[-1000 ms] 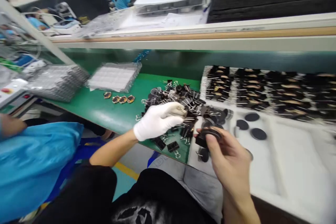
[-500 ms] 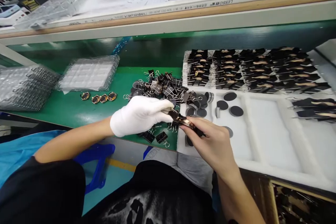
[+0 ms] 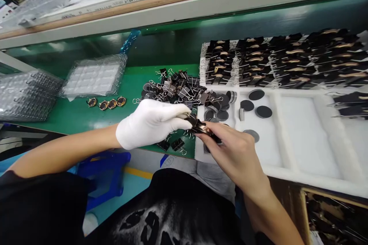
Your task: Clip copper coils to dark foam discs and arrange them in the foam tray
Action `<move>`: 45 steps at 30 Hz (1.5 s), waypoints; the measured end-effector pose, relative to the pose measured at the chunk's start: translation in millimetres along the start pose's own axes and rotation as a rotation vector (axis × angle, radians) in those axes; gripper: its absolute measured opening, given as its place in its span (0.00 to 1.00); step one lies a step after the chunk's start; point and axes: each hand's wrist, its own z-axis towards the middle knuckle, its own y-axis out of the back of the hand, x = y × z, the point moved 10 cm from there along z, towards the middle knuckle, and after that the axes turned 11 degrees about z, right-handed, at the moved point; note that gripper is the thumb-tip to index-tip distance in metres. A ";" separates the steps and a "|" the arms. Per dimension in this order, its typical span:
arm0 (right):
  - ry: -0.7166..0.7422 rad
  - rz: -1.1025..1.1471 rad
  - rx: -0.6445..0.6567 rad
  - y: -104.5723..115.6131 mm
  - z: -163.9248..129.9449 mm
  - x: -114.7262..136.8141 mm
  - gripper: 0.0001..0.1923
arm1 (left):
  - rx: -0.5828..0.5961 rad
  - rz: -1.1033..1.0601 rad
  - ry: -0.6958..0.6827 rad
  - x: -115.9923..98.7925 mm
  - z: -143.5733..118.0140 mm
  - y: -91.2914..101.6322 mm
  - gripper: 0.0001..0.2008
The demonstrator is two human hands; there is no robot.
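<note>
The gloved left hand pinches a black binder clip open and the bare right hand grips a thin copper-coloured coil at its mouth, both held just above the clip pile and the white foam tray, so parts stay near.

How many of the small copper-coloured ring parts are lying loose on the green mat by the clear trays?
4, in a short row on the green mat just below the clear tray: ring parts at and. More may be hidden elsewhere.

The right hand hides most of the clipped part.
</note>
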 end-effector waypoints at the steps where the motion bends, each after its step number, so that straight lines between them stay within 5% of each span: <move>1: -0.011 -0.006 0.005 -0.2 0.2 -0.5 0.02 | -0.005 -0.014 0.011 -0.2 -0.4 -0.1 0.12; 8: -0.110 -0.010 0.039 -10.1 -0.8 -13.4 0.07 | 0.019 -0.166 0.133 6.6 -4.3 -10.2 0.09; 11: -0.089 0.045 -0.049 -2.8 0.8 -13.6 0.02 | 0.024 -0.242 0.137 10.7 -5.4 -11.8 0.12; 15: 0.013 -0.047 -0.102 14.0 4.2 -5.8 0.22 | -0.054 -0.273 -0.089 -2.5 -7.0 -2.1 0.18; 20: 0.105 -0.206 0.040 14.6 2.3 -0.4 0.18 | -0.151 -0.394 -0.287 -15.8 -16.1 1.7 0.20; 23: 0.179 -0.436 -0.041 17.9 -0.8 7.4 0.19 | -0.061 -0.532 -0.034 0.7 -12.6 -15.6 0.28; 26: 0.234 -0.651 -0.119 15.8 -2.8 14.4 0.17 | 0.271 -0.755 0.334 11.8 -17.3 -58.4 0.28; 29: 0.222 -0.689 -0.135 16.4 -4.7 13.9 0.19 | 0.525 -0.862 0.504 5.6 -24.7 -82.9 0.26; 32: 0.054 -0.468 -0.085 24.7 -8.2 -2.1 0.32 | 0.532 -0.859 0.522 5.9 -18.7 -82.0 0.25; 36: -0.269 0.231 -0.215 40.8 -22.8 -36.2 0.60 | 0.471 -0.856 0.503 6.5 -9.2 -76.5 0.24; 40: -0.487 0.691 -0.268 24.5 -30.4 -58.9 0.43 | 0.459 -0.861 0.457 0.0 -3.1 -76.5 0.17; 43: -0.556 0.729 -0.336 21.7 -30.8 -65.3 0.21 | 0.464 -0.759 0.338 -7.3 3.1 -72.6 0.15; 45: -0.570 0.750 -0.415 23.7 -33.0 -67.6 0.18 | 0.469 -0.708 0.286 -9.7 6.2 -70.7 0.16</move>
